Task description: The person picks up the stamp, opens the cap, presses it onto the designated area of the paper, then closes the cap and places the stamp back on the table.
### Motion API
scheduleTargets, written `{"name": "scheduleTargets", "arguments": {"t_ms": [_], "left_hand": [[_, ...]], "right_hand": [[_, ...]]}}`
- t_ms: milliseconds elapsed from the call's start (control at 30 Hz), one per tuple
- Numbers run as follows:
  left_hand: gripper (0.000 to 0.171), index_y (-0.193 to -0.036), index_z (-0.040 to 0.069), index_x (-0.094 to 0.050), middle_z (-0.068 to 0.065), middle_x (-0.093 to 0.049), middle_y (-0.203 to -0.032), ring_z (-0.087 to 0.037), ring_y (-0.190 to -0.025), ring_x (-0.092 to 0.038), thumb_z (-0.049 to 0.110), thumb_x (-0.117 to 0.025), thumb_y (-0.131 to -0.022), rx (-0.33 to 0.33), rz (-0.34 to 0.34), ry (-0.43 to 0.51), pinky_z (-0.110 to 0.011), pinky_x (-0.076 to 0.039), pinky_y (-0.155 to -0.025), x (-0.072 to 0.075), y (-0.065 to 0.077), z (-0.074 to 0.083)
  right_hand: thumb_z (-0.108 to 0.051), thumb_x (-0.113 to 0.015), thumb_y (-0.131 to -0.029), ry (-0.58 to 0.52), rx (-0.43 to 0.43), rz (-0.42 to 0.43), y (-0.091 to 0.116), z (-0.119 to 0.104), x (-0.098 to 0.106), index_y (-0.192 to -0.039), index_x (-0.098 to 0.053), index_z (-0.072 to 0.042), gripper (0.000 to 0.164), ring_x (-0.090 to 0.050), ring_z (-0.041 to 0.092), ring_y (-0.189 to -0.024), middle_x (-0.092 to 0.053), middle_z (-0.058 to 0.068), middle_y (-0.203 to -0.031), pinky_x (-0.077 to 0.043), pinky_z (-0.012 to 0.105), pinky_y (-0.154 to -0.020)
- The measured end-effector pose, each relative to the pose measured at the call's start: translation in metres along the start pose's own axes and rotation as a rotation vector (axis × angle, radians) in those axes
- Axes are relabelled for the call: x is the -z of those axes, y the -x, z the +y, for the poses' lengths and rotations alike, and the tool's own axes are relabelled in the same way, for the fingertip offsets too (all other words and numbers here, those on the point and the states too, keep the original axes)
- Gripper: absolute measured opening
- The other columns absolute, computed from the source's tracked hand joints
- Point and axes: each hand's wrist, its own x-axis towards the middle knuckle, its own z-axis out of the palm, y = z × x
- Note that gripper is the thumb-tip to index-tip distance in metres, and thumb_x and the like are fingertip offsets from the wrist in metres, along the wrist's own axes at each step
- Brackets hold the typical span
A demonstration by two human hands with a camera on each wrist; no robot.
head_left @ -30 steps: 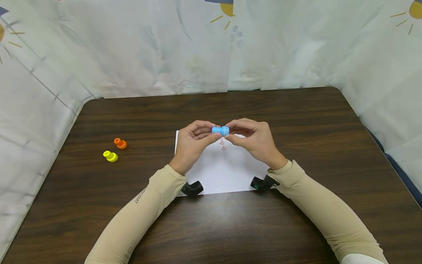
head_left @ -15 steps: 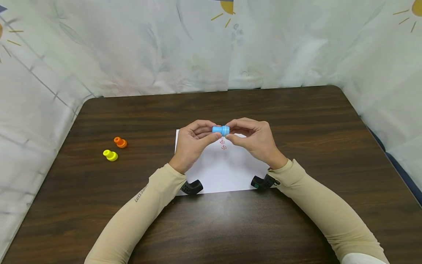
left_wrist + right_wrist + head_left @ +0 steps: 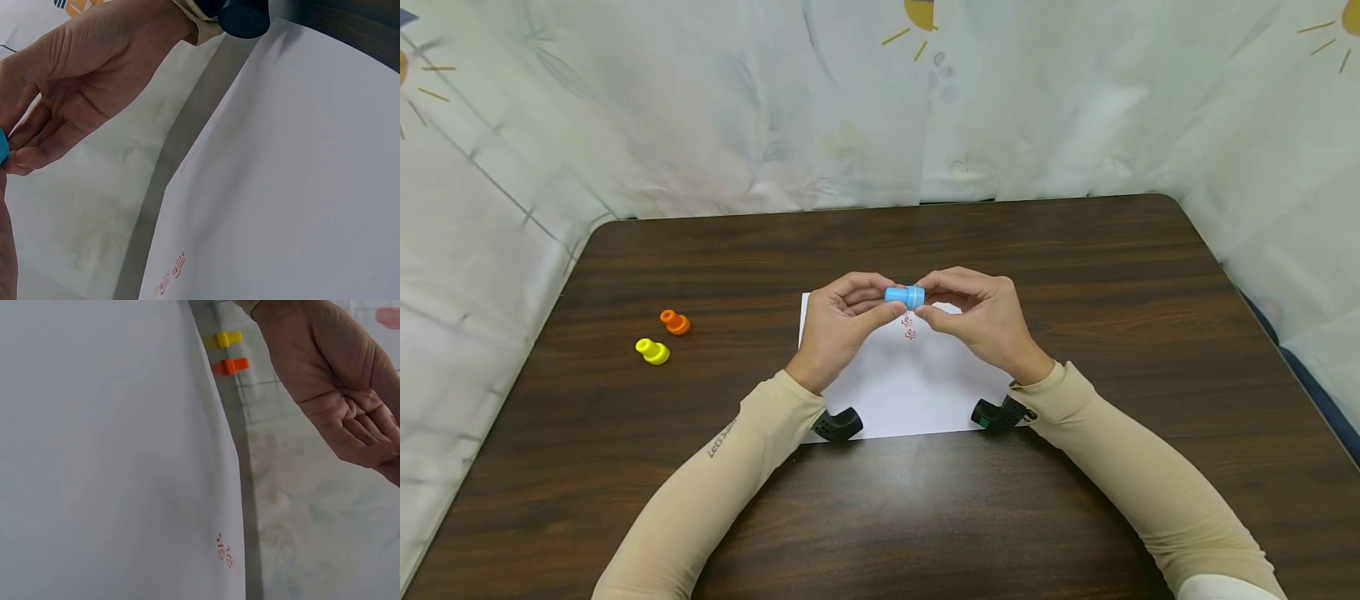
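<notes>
Both hands meet over the far part of a white sheet of paper, holding a small blue stamp sideways between them. Its narrow handle is pinched by the thumb and fingers of my left hand. The wider capped end, marked by a pale seam, sits between the thumb and fingers of my right hand. Small red printed marks show on the paper just below the stamp. In the left wrist view only a sliver of the blue stamp appears at the edge; my right fingers hide it in the right wrist view.
An orange stamp and a yellow stamp stand on the dark wooden table to the left. White printed curtains surround the table's back and sides. A black wrist camera hangs under each wrist.
The view has shifted very slightly. Both hands keep the same grip on the blue stamp, and the orange and yellow stamps stay in place.
</notes>
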Motion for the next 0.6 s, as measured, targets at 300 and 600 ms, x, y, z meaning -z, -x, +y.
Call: {"name": "scheduleTargets", "arguments": {"t_ms": [300,600], "left_hand": [[0.030,-0.113,-0.002,-0.071,0.011,-0.078,-0.098,-0.009,-0.093,-0.078,0.001,-0.082,-0.086,-0.049,0.002,-0.025,-0.030,-0.065,-0.090,0.0004,-0.0005,0.0004],[0.028,-0.111,0.000,-0.072,0.010,-0.079,-0.101,-0.010,-0.094,-0.078,0.002,-0.083,-0.085,-0.060,0.013,0.000,-0.032,-0.065,-0.091,0.0002,0.0000,0.0000]], "right_hand": [[0.008,-0.076,-0.086,-0.012,0.017,-0.013,0.0000,0.0002,0.0008,-0.108,-0.075,0.007,0.021,-0.075,0.016,-0.096,-0.075,-0.007,-0.104,-0.064,0.032,-0.092],[0.007,-0.077,-0.087,-0.033,0.004,-0.016,-0.0004,0.0026,0.0010,-0.110,-0.074,0.008,0.023,-0.075,0.016,-0.097,-0.075,-0.006,-0.105,-0.064,0.033,-0.094]]}}
